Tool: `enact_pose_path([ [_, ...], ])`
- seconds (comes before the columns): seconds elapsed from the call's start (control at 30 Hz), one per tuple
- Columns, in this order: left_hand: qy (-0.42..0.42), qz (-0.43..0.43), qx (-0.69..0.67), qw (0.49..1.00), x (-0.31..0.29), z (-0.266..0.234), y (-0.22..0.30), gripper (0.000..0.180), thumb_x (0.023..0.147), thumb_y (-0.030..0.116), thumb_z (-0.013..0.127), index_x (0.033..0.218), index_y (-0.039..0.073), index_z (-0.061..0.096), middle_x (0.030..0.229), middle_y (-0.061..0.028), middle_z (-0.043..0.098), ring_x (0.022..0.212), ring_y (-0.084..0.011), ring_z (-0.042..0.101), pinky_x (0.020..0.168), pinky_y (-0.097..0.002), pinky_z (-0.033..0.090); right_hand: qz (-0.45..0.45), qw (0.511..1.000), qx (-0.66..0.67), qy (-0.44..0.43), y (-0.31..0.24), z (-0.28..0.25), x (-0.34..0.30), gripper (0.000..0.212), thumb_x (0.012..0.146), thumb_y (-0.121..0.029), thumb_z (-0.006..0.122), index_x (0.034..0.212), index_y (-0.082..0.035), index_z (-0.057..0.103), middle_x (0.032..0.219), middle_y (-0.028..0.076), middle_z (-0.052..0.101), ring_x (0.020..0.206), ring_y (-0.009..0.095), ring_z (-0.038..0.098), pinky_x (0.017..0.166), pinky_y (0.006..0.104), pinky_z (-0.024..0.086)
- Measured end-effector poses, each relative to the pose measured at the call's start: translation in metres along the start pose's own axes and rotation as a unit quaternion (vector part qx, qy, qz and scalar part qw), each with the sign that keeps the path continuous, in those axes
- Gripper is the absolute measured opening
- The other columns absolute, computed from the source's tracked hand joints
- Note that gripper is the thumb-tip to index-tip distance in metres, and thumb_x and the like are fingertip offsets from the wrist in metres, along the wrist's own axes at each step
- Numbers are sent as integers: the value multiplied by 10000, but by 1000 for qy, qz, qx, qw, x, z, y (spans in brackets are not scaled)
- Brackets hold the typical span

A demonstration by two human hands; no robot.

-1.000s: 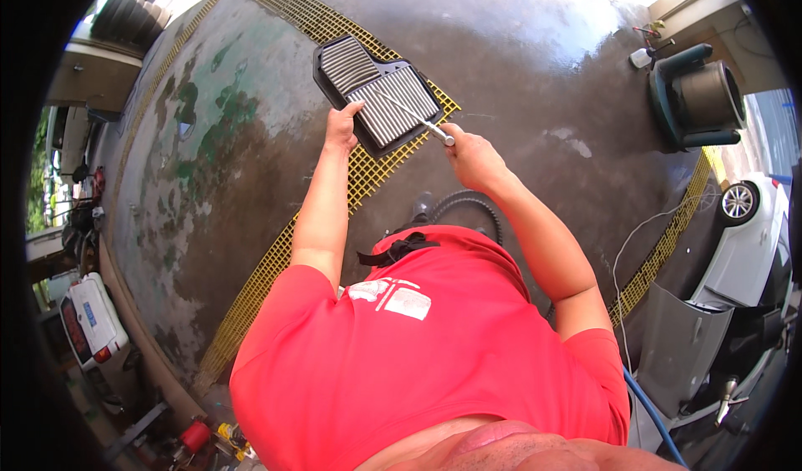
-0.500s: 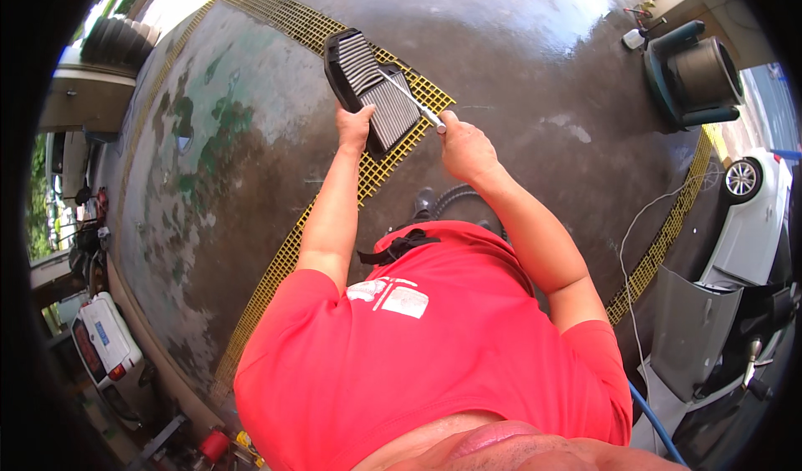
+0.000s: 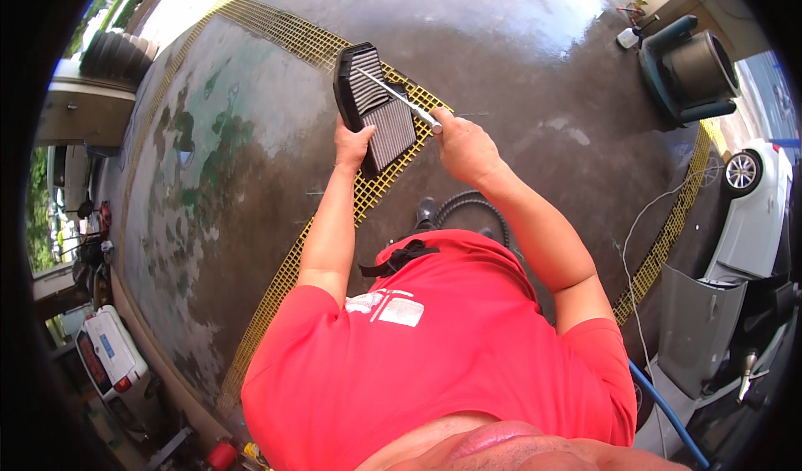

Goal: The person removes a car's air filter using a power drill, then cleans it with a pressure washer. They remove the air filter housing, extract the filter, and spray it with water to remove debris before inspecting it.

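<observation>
A pleated air filter in a black frame is held out in front of me, its grey ribbed face turned up. My left hand grips its near left edge, thumb over the frame and the other fingers hidden beneath. A slim silver metal wand with a thicker near end is in my right hand, fingers wrapped round that end. The wand slants across the filter's upper part, its thin tip over the far pleats; whether it touches them I cannot tell.
Yellow floor grating runs beneath the filter. A ribbed dark hose curves by my boots. To the right stand a dark drum-shaped machine and a silver car with an open door; a white cable trails nearby. Stacked tyres stand far left.
The filter sits slightly lower and farther right in view. Across it the wand's tip has shifted left over the far pleats. Both hands keep their grip.
</observation>
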State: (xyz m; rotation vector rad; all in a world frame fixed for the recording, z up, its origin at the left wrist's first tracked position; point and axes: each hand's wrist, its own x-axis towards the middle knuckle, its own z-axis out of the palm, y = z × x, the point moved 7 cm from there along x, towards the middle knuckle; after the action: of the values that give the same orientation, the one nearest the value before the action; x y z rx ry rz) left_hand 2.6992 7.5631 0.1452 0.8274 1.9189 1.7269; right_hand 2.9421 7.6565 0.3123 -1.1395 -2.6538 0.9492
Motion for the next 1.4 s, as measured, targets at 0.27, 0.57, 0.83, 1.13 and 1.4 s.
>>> enact_pose_path([
  [0.27,-37,-40,-65,996,7,-4,3,528,742,-32,707,1236,1,523,1087,-77,638,905,-185,619,834,-318,506,-4,999,35,4,-2,-12,-1,198,940,-160,511,1115,-67,508,942,223,662,931,417,639,769,510,508],
  [0.57,-23,-21,45,999,10,4,20,636,742,-53,697,1327,-9,454,1186,-95,583,1043,-213,569,959,-324,437,12,989,92,-115,27,23,-62,221,901,-129,538,1110,-63,519,924,214,646,902,410,628,757,509,480],
  [0.83,4,-8,126,992,21,6,16,607,724,-15,699,1290,-7,480,1086,-107,616,960,-217,596,894,-344,473,56,990,82,-103,19,32,-109,193,934,-188,523,1058,-41,502,902,217,643,904,421,622,757,531,474],
  [1.13,-9,1,247,969,17,0,21,707,708,86,708,1366,138,455,1024,-130,672,905,-278,664,826,-395,513,94,989,94,-61,38,40,-122,267,955,-211,520,1178,-68,488,999,219,648,959,413,619,798,512,483],
  [1.4,-39,-11,271,962,6,-6,21,725,700,151,712,1371,173,436,1044,-188,675,954,-373,657,843,-446,515,154,971,181,-5,74,39,-142,321,881,-164,628,1166,-60,526,959,210,666,945,388,640,812,448,498],
])
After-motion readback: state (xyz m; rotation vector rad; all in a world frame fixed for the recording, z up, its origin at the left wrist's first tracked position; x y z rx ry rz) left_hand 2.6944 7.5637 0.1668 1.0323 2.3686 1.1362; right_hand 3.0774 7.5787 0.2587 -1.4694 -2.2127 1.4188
